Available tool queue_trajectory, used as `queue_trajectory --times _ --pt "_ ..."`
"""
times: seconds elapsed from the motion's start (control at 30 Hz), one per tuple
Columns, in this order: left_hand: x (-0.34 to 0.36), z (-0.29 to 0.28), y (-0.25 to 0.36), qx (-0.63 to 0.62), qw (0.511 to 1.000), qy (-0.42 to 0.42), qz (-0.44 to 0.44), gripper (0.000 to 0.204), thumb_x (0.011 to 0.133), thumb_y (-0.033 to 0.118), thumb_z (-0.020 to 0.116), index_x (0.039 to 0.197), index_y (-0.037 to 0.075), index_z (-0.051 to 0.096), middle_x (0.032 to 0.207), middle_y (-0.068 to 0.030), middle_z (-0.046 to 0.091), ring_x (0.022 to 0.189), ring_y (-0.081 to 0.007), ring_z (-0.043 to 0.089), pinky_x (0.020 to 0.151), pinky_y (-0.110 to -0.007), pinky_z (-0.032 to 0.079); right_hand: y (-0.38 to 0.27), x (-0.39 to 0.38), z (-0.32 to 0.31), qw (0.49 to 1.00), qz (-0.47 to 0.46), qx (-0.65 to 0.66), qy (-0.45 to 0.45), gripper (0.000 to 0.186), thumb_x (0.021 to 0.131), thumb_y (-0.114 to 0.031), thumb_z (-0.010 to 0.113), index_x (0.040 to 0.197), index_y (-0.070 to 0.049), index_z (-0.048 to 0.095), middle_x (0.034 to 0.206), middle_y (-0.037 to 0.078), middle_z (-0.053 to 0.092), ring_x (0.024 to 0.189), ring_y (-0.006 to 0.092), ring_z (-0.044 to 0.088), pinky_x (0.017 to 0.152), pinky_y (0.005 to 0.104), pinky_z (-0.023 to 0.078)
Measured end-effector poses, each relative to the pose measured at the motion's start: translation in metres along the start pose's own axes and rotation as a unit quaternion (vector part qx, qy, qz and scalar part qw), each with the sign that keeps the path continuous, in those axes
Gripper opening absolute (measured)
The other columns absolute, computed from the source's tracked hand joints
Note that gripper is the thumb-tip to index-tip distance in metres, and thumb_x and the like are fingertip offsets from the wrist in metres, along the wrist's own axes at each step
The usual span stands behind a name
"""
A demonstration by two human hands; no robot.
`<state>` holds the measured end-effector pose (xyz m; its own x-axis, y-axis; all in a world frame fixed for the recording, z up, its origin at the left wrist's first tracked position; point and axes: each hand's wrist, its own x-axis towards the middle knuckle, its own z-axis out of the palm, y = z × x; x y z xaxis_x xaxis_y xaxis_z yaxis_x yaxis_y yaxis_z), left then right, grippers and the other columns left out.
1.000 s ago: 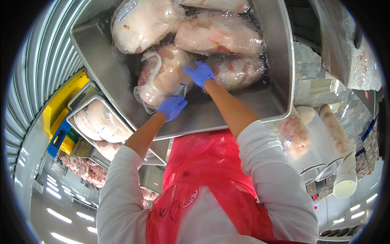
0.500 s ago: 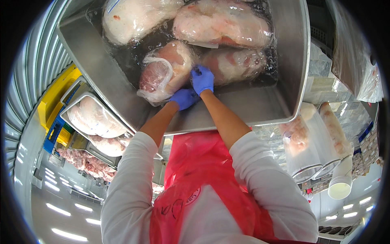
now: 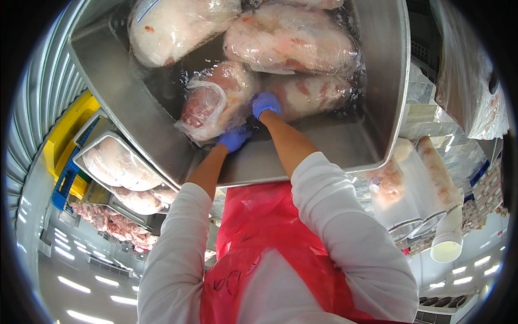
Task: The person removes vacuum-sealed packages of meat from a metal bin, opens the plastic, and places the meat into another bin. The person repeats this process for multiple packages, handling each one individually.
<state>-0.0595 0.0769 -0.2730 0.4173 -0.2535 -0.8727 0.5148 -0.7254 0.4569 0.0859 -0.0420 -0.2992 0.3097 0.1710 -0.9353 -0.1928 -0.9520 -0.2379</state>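
Observation:
A plastic-wrapped piece of meat (image 3: 216,102) lies in dark liquid inside a large metal tub (image 3: 294,167). White film is bunched over its left end. My right hand (image 3: 266,104), in a blue glove, is closed at the meat's right side, its fingertips hidden. Lower down, my left hand (image 3: 233,139), gloved in blue as well, grips the near edge of the same piece; its fingers go partly out of sight at the meat and liquid. Just right of my right hand, another wrapped piece (image 3: 310,94) lies partly under the liquid.
Large wrapped pieces, one pale (image 3: 181,27) and one pinkish (image 3: 291,40), fill the tub's far part. Left of the tub stand a metal tray of wrapped meat (image 3: 127,164) and a yellow bin (image 3: 65,132). Clear containers (image 3: 396,189) and a white bucket (image 3: 447,248) are at right.
Both hands have stayed at the wrapped piece; my left hand has moved slightly left and down. My right hand's fingers show less than before. The whole view has shifted a little.

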Motion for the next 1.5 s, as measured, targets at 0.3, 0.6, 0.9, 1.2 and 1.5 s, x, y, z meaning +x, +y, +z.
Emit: queue_trajectory --times 0.3,0.6,0.9,1.2,1.5 --pt "-0.055 -0.107 0.12 -0.156 0.975 0.139 -0.076 0.041 0.088 0.036 0.044 0.115 0.006 0.053 0.11 -0.0224 0.055 0.105 -0.0368 0.051 0.092 -0.04 0.038 0.002 -0.039 -0.004 0.996 -0.065 0.045 0.049 0.022 0.077 -0.014 0.049 0.094 -0.005 0.06 0.095 0.021 0.061 0.091 0.0362 0.058 0.079 0.0416 0.047" --pt "0.018 -0.077 0.144 -0.058 0.962 0.256 -0.076 0.046 0.085 0.035 0.048 0.101 -0.008 0.053 0.097 -0.0297 0.056 0.09 -0.0412 0.056 0.082 -0.043 0.044 0.02 -0.072 0.017 0.851 -0.172 0.496 0.019 0.025 0.079 -0.018 0.056 0.1 -0.006 0.059 0.096 0.019 0.061 0.09 0.0344 0.058 0.076 0.039 0.047" --pt "0.07 -0.116 0.171 -0.107 0.883 0.37 -0.269 0.03 0.087 0.023 0.041 0.093 0.003 0.061 0.083 -0.021 0.061 0.077 -0.0404 0.059 0.073 -0.044 0.047 0.011 -0.071 -0.022 0.957 -0.241 0.139 0.088 0.025 0.08 -0.024 0.057 0.094 -0.005 0.061 0.094 0.019 0.062 0.087 0.0345 0.06 0.072 0.0387 0.047" --pt "0.02 -0.117 0.116 -0.004 0.932 0.357 -0.06 0.032 0.089 0.026 0.043 0.094 0.0 0.06 0.092 -0.0174 0.061 0.081 -0.0322 0.06 0.069 -0.041 0.047 -0.014 -0.104 -0.029 0.952 -0.241 0.146 0.122 0.016 0.078 -0.008 0.048 0.089 -0.004 0.06 0.087 0.021 0.06 0.081 0.0389 0.057 0.07 0.0428 0.046" --pt "-0.136 -0.087 0.141 -0.497 0.813 0.287 -0.098 0.032 0.093 0.023 0.044 0.101 -0.003 0.061 0.082 -0.0043 0.065 0.075 -0.0108 0.057 0.07 -0.025 0.046 -0.014 -0.192 -0.008 0.94 -0.315 0.131 0.013 0.024 0.077 -0.004 0.047 0.099 -0.009 0.058 0.088 0.018 0.06 0.078 0.0371 0.057 0.07 0.0435 0.046"
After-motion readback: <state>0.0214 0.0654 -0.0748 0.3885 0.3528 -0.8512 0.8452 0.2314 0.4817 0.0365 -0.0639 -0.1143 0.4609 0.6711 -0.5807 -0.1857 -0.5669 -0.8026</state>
